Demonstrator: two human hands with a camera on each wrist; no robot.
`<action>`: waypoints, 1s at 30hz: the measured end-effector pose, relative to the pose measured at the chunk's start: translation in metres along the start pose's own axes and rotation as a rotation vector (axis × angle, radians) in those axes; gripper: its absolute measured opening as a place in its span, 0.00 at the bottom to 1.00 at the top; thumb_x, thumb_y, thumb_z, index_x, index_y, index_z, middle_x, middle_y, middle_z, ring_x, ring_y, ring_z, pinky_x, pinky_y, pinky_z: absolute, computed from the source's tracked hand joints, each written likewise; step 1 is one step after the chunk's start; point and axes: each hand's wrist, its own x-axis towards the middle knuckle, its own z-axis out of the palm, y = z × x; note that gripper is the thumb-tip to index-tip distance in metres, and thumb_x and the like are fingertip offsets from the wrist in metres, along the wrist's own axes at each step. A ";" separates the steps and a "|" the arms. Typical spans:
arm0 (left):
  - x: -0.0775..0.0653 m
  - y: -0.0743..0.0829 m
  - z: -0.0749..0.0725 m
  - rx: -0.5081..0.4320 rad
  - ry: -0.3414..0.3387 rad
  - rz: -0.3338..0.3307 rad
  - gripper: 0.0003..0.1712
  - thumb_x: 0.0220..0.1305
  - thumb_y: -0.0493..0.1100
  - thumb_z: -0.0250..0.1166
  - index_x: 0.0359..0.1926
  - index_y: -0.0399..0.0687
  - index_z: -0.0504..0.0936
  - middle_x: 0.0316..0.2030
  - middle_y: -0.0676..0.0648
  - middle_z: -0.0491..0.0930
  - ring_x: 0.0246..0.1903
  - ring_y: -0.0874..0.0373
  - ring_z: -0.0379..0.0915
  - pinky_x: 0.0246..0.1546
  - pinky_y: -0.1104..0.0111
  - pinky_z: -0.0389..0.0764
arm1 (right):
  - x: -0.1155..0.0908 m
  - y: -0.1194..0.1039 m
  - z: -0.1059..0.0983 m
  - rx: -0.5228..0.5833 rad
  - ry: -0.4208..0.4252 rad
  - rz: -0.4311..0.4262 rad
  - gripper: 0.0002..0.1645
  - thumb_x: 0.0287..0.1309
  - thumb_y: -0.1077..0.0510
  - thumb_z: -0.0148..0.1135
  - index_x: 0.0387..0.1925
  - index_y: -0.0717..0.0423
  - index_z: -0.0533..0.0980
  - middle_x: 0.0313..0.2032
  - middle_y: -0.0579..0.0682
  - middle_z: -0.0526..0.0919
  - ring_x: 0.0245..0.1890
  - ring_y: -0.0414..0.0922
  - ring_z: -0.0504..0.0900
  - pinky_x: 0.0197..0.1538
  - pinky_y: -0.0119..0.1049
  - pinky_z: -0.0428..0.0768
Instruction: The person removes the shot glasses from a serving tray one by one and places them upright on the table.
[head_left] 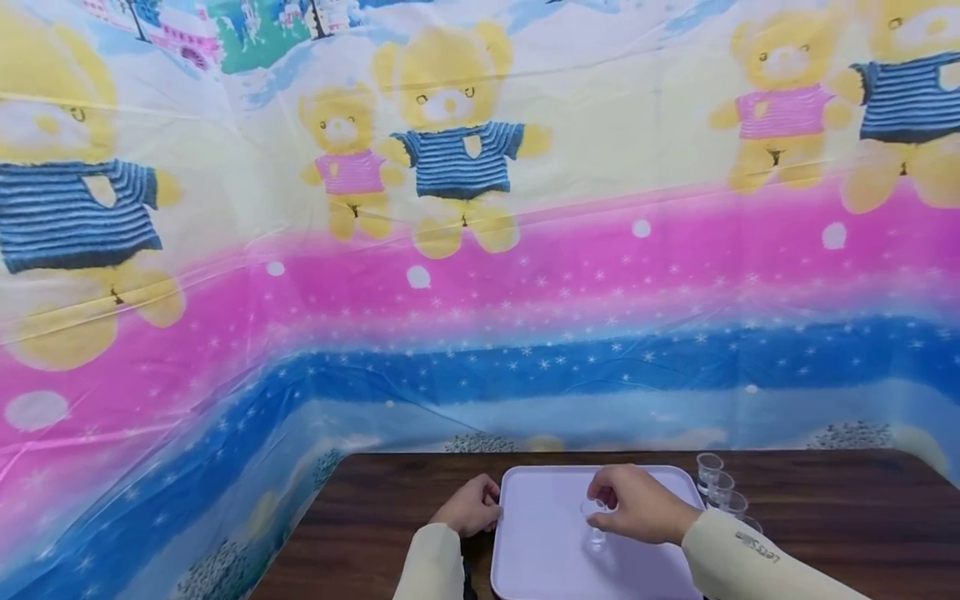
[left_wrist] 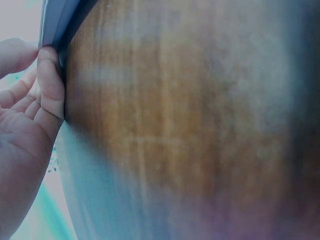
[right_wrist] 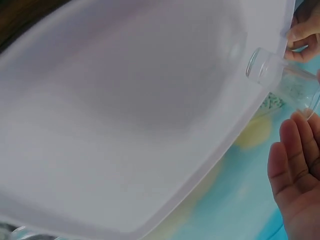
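Observation:
My right hand [head_left: 637, 504] pinches a small clear shot glass [head_left: 597, 539] near its rim, over the middle of a pale lilac tray [head_left: 540, 550]. In the right wrist view the glass [right_wrist: 287, 80] has its thick base toward the tray; a small gap seems to lie between them, but contact is hard to judge. My left hand [head_left: 471, 504] holds the tray's left edge. Its thumb and curled index finger pinch the tray rim [left_wrist: 52, 22] in the left wrist view, where the hand [left_wrist: 25, 125] sits beside the table.
Several more clear shot glasses [head_left: 709, 473] stand in a row on the dark wooden table [head_left: 825, 508], just right of the tray and partly behind the right forearm. Behind the table hangs a colourful cloth [head_left: 600, 292] printed with teddy bears.

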 end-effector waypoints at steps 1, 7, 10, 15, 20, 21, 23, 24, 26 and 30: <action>-0.001 0.000 0.000 -0.001 -0.001 0.002 0.10 0.59 0.32 0.60 0.41 0.37 0.70 0.21 0.46 0.74 0.20 0.55 0.71 0.22 0.66 0.70 | -0.002 0.002 -0.001 0.000 0.001 0.000 0.14 0.47 0.53 0.72 0.34 0.54 0.79 0.29 0.43 0.77 0.30 0.41 0.74 0.34 0.37 0.75; -0.002 0.002 0.002 -0.008 -0.006 0.022 0.10 0.59 0.31 0.60 0.41 0.36 0.69 0.22 0.45 0.74 0.20 0.55 0.71 0.22 0.65 0.70 | -0.017 0.012 -0.012 -0.031 0.023 -0.005 0.14 0.46 0.52 0.73 0.34 0.54 0.79 0.28 0.42 0.77 0.30 0.40 0.75 0.33 0.36 0.75; -0.001 0.004 0.002 -0.012 -0.012 0.025 0.10 0.59 0.31 0.60 0.42 0.36 0.69 0.22 0.45 0.74 0.20 0.54 0.71 0.22 0.65 0.70 | -0.026 0.016 -0.018 -0.039 0.016 -0.009 0.14 0.46 0.52 0.73 0.33 0.53 0.79 0.28 0.42 0.77 0.29 0.39 0.74 0.32 0.35 0.75; 0.001 0.003 0.001 -0.010 -0.019 0.010 0.10 0.59 0.32 0.60 0.42 0.37 0.69 0.22 0.45 0.75 0.20 0.54 0.71 0.23 0.64 0.71 | -0.041 0.022 -0.024 -0.025 -0.010 -0.021 0.14 0.46 0.52 0.72 0.34 0.53 0.80 0.28 0.41 0.77 0.28 0.37 0.74 0.31 0.34 0.75; 0.002 0.000 0.000 -0.015 -0.025 -0.008 0.10 0.60 0.33 0.60 0.42 0.38 0.70 0.23 0.44 0.74 0.21 0.54 0.72 0.24 0.63 0.73 | -0.054 0.033 -0.027 -0.010 -0.018 -0.011 0.14 0.48 0.51 0.71 0.35 0.52 0.79 0.29 0.40 0.77 0.28 0.34 0.74 0.31 0.34 0.76; 0.002 0.000 0.000 -0.018 -0.026 -0.012 0.10 0.60 0.33 0.60 0.42 0.38 0.70 0.23 0.44 0.75 0.21 0.54 0.72 0.24 0.63 0.73 | -0.057 0.035 -0.028 -0.008 -0.014 -0.019 0.14 0.48 0.52 0.71 0.35 0.53 0.79 0.29 0.41 0.78 0.28 0.34 0.74 0.31 0.34 0.76; 0.002 -0.001 0.000 -0.018 -0.025 -0.014 0.10 0.60 0.32 0.60 0.42 0.37 0.70 0.23 0.44 0.74 0.21 0.54 0.72 0.24 0.63 0.73 | -0.063 0.039 -0.030 0.002 -0.008 -0.018 0.15 0.48 0.51 0.71 0.35 0.54 0.79 0.30 0.42 0.78 0.28 0.34 0.74 0.31 0.34 0.76; 0.001 0.000 0.000 -0.017 -0.025 -0.012 0.10 0.60 0.32 0.60 0.42 0.37 0.70 0.23 0.44 0.74 0.21 0.54 0.72 0.24 0.63 0.74 | -0.066 0.040 -0.032 0.002 -0.005 -0.020 0.15 0.49 0.51 0.71 0.36 0.54 0.79 0.30 0.42 0.78 0.28 0.34 0.74 0.31 0.34 0.76; 0.001 0.000 0.000 -0.018 -0.022 -0.010 0.11 0.60 0.32 0.61 0.42 0.37 0.70 0.23 0.45 0.74 0.20 0.55 0.72 0.24 0.63 0.73 | -0.073 0.043 -0.036 0.008 -0.004 -0.019 0.15 0.49 0.51 0.71 0.36 0.54 0.79 0.30 0.42 0.77 0.28 0.34 0.74 0.31 0.34 0.76; 0.001 0.002 0.002 -0.022 -0.013 0.009 0.11 0.59 0.31 0.60 0.41 0.37 0.69 0.22 0.45 0.74 0.19 0.55 0.71 0.23 0.64 0.73 | -0.085 0.046 -0.044 0.008 -0.010 -0.014 0.16 0.49 0.50 0.71 0.37 0.54 0.79 0.31 0.41 0.78 0.29 0.34 0.74 0.31 0.33 0.76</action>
